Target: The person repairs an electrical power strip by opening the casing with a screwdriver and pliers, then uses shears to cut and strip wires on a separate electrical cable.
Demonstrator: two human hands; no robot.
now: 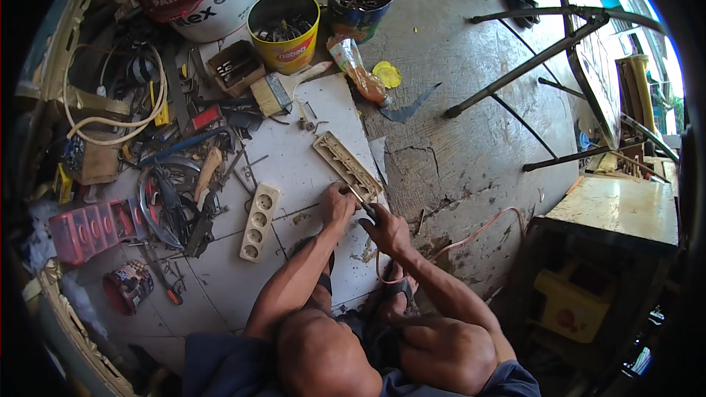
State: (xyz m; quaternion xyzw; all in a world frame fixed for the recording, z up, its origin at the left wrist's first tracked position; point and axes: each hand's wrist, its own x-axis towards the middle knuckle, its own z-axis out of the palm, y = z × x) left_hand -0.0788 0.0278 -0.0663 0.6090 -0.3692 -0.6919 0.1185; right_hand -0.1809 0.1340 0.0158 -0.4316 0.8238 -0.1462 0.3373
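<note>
An opened power strip base (340, 159), cream with bare metal contacts inside, lies slanted on the white tiles in front of me. My left hand (339, 204) grips its near end, with the fingertips partly hidden. My right hand (387, 230) is closed around the dark handle of a screwdriver (360, 195), whose shaft points into the base's near end beside the left fingers. To the left lies the detached socket cover (259, 222), a cream strip with several round sockets, facing up. A thin pinkish cable (471, 241) curves across the floor to the right of my right hand.
A paintbrush (272, 94), a wooden box (235, 68) and a yellow can (285, 29) stand or lie beyond. Tools and a pink plastic organizer (92, 231) crowd the left. A metal frame (515, 66) and a cabinet (614, 209) occupy the right.
</note>
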